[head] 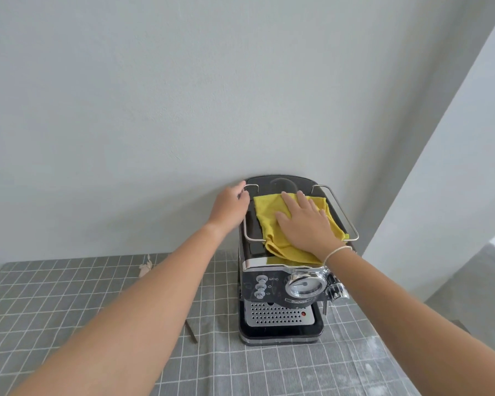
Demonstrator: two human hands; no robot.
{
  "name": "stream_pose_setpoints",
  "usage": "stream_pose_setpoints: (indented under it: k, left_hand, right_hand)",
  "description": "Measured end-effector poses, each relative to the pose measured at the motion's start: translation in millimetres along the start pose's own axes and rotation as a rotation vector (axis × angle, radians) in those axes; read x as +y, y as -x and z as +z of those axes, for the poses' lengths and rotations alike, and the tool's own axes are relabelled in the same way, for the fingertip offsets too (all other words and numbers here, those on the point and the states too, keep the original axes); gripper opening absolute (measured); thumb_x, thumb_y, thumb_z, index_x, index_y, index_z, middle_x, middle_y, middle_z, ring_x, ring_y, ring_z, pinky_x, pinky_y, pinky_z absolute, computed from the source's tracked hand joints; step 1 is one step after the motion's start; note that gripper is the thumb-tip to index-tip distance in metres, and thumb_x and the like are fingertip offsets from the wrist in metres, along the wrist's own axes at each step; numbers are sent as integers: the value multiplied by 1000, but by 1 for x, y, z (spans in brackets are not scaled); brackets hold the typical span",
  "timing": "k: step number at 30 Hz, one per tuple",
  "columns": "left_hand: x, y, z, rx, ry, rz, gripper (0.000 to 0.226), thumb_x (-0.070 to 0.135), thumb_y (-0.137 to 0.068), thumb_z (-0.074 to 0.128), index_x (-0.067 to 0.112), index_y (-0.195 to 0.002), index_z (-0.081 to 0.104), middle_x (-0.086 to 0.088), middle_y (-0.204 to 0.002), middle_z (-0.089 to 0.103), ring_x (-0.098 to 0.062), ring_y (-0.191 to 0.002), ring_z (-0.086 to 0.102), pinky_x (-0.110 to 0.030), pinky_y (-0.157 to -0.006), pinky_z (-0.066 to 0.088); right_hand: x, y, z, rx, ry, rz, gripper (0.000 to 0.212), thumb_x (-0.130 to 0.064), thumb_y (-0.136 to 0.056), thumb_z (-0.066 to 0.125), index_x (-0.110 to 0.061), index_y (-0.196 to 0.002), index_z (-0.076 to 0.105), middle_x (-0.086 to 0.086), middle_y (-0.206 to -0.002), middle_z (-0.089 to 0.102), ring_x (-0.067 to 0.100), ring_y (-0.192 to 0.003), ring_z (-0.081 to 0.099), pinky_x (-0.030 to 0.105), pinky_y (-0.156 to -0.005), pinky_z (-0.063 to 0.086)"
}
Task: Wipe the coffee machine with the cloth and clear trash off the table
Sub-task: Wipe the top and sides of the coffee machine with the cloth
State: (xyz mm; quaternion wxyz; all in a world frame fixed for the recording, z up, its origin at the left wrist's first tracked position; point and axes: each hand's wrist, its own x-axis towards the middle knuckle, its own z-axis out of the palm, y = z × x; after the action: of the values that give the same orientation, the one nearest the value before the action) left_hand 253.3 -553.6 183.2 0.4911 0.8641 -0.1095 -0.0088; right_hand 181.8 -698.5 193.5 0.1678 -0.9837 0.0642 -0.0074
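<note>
A black and chrome coffee machine (280, 292) stands on the table against the wall. A yellow cloth (265, 215) lies spread over its top, inside a wire rail. My right hand (303, 224) presses flat on the cloth, fingers spread. My left hand (230, 205) grips the machine's top left edge by the rail. A crumpled beige scrap of trash (145, 268) lies on the table at the back left. A thin brown stick (191, 330) lies left of the machine's base, partly hidden by my left forearm.
The table wears a grey checked cloth (40, 304). Whitish dust marks its front right part (375, 364). A plain wall rises right behind the machine. The table's right edge drops off to a grey floor (475, 292).
</note>
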Motion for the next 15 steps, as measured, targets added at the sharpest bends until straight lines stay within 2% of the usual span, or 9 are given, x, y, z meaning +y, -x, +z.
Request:
stream_pose_setpoints:
  k: [2,4,7,11,15]
  left_hand:
    - [0,-1,0,1,3,-3,46,18,-97,33,11,-143,35,-5,-137,54,-15,-117,53,-14,-87,29]
    - [-1,-2,1,-2,0,-7,46,18,-97,33,11,-143,35,-6,-145,46,-15,-119,51,-13,-88,26]
    - [-2,-2,1,-5,5,-7,46,18,-97,33,11,-142,36,-6,-149,40,-17,-135,40,-15,-95,24]
    - [-4,-4,2,-8,15,-13,45,18,-97,34,11,-142,36,-7,-148,41,-19,-137,38,-16,-96,24]
    - [-6,-4,0,-4,11,-2,45,18,-97,34,12,-142,37,-6,-148,42,-18,-136,38,-15,-95,25]
  right_hand:
    - [-1,-18,1,8,-24,6,53,-36,-97,22,-29,-148,10,6,-160,5,31,-147,6,50,-117,6]
    - [-2,-42,2,39,-57,22,52,-31,-98,21,-27,-148,10,8,-159,10,32,-146,10,51,-117,8]
    - [-4,-75,4,104,-101,16,51,-23,-97,24,-25,-147,17,10,-155,25,34,-141,24,49,-116,19]
    - [-4,-99,2,116,-173,-31,45,-16,-96,28,-22,-139,37,11,-146,41,31,-133,38,43,-111,30]
    - [-8,-94,2,100,-90,-32,43,-22,-94,29,-17,-134,43,11,-141,45,32,-130,38,44,-110,30]
